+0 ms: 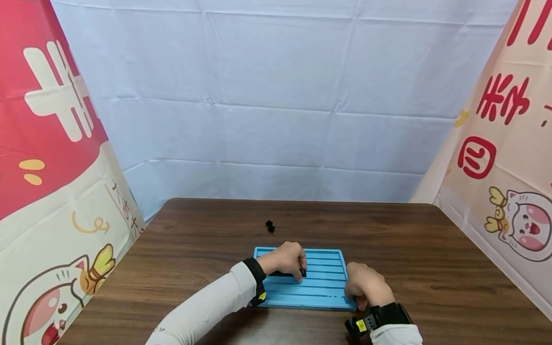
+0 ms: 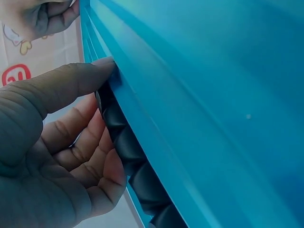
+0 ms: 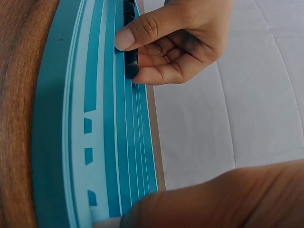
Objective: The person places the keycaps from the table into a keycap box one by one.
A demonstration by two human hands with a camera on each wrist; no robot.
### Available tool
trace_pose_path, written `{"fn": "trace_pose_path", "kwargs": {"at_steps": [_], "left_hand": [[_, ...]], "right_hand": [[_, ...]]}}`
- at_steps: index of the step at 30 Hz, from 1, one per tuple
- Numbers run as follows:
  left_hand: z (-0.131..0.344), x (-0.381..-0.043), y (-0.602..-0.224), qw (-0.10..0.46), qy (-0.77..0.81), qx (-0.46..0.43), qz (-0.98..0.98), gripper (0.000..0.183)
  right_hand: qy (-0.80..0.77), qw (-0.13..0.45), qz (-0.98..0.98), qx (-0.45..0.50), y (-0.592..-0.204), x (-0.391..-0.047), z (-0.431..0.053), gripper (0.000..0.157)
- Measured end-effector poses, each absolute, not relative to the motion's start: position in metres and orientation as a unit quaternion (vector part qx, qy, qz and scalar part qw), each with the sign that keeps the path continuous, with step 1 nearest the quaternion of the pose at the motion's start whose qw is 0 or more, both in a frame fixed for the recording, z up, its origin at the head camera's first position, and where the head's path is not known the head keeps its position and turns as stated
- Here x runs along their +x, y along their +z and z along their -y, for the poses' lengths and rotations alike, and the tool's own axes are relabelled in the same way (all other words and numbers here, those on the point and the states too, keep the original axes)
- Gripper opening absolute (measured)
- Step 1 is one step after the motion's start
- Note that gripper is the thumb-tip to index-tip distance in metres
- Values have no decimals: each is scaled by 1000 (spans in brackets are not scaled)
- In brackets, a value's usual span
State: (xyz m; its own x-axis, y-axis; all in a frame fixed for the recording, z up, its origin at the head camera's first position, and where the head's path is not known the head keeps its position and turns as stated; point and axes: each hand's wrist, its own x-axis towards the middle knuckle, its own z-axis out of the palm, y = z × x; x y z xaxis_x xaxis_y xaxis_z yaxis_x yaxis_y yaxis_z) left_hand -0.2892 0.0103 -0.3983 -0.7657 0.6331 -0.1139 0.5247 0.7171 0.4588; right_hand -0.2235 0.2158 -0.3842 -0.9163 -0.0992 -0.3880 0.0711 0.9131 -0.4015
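A light blue grooved tray (image 1: pixel 323 288) lies on the table. My left hand (image 1: pixel 286 258) is over its left half and pinches a row of small black blocks, shaped like keycaps (image 2: pixel 137 156), with the thumb in front and the fingers behind. The row stands in or along one of the grooves; in the right wrist view its near end (image 3: pixel 131 66) shows beside the fingers. At the tray's right edge, my right hand (image 1: pixel 367 283) grips the rim with curled fingers. Part of that grip is hidden in the right wrist view.
Two small black pieces (image 1: pixel 270 226) lie on the brown wooden table (image 1: pixel 207 239) beyond the tray. A pale cloth (image 1: pixel 276 105) hangs behind the table, and printed cloths stand at the left (image 1: pixel 51 191) and right (image 1: pixel 496 215).
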Motion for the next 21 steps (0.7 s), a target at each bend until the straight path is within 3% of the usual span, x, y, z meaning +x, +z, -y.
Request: {"fn": "trace_pose_path", "kwargs": {"at_steps": [21], "left_hand": [[-10, -289, -395, 137, 201, 322, -915, 20]], "right_hand": [[-205, 198, -959, -4, -384, -223, -215, 6]]}}
